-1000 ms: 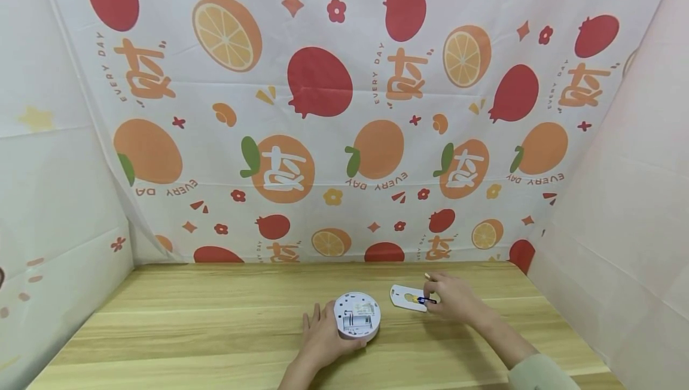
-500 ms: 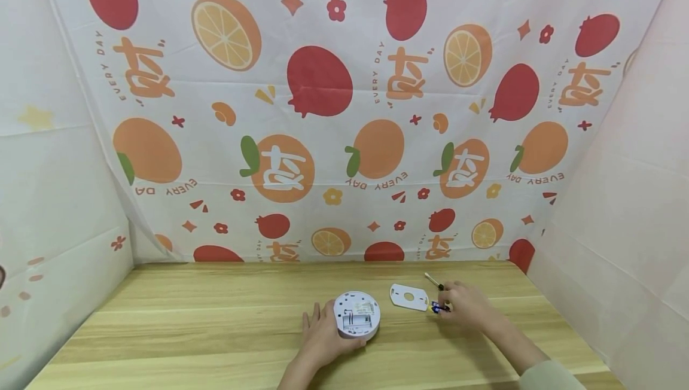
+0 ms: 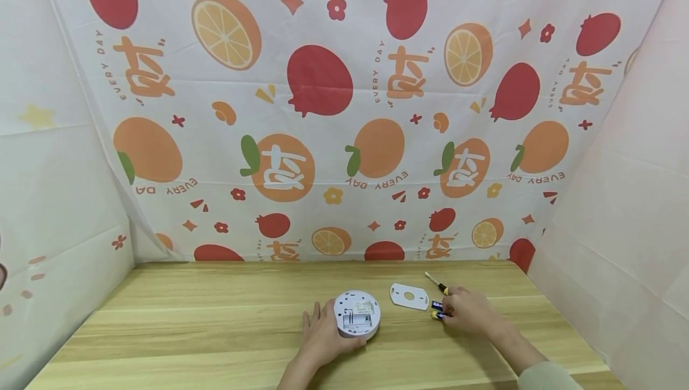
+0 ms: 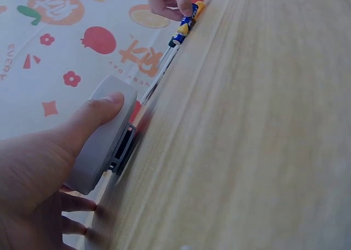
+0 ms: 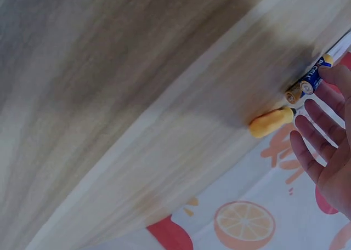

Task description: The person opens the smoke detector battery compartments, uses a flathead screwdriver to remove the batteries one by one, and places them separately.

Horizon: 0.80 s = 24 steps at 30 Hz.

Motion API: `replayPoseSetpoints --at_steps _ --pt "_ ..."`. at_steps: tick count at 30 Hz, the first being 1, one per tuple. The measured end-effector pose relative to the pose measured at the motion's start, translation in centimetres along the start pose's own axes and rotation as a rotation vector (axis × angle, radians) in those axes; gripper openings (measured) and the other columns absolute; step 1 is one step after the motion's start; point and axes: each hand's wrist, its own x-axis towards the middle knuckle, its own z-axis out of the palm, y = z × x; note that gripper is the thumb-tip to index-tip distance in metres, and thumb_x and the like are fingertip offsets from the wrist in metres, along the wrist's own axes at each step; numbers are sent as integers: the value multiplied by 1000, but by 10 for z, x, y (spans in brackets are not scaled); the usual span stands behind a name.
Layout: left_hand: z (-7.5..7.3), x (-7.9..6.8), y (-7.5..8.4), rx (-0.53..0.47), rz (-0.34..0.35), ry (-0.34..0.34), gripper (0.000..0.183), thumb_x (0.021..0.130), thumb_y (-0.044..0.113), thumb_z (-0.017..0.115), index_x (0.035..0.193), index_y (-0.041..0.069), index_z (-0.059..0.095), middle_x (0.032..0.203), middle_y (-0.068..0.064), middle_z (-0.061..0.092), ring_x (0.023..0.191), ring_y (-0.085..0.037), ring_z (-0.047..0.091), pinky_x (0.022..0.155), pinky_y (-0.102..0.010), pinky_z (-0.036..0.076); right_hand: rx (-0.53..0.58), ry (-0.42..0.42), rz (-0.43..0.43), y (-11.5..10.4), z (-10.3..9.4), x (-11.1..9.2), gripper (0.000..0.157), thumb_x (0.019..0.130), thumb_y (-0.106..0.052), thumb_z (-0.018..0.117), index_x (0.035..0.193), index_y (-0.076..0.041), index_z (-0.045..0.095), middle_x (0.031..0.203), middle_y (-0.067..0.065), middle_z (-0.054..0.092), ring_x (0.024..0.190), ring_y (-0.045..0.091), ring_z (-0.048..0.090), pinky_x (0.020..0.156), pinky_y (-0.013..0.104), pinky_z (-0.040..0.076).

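A round white smoke detector lies face down on the table, its battery compartment uncovered. My left hand grips its left and near side, thumb along the near rim; in the left wrist view the thumb lies over its edge while other fingertips touch the table. To the right, two small batteries lie side by side on the wood. My right hand pinches one blue battery between thumb and index finger, the other fingers spread. Partly hidden behind it is a second battery.
A white mounting plate with a central hole lies between detector and batteries. Just behind the batteries rests a screwdriver with a yellow and black handle. Fruit-printed cloth hangs along the table's back edge; pale cloth borders both sides.
My right hand has carried the batteries from over the mounting plate to the table on its right. The screwdriver now lies apart from that hand. My left hand stays on the detector.
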Motion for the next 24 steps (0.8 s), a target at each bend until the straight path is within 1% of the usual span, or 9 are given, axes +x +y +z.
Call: replayPoseSetpoints --at_steps 6,17,24 --pt "-1 0 0 -8 3 -5 100 56 51 82 127 -6 40 125 -30 45 121 -57 25 100 -65 8 6 -22 5 0 3 0 13 70 -22 74 68 -19 61 69 -11 41 62 7 40 45 24 33" --pt "-1 0 -1 -10 4 -11 100 56 50 82 127 -6 40 125 -29 45 121 -57 24 100 -65 8 -9 -3 3 1 5 0 14 69 -22 74 67 -19 61 69 -12 40 61 7 39 43 23 31" --pt "-1 -1 -1 -38 9 -9 100 57 48 83 129 -6 39 125 -28 44 122 -57 22 99 -66 6 9 25 15 2 6 0 17 69 -23 74 65 -22 58 68 -13 41 59 5 39 42 22 31"
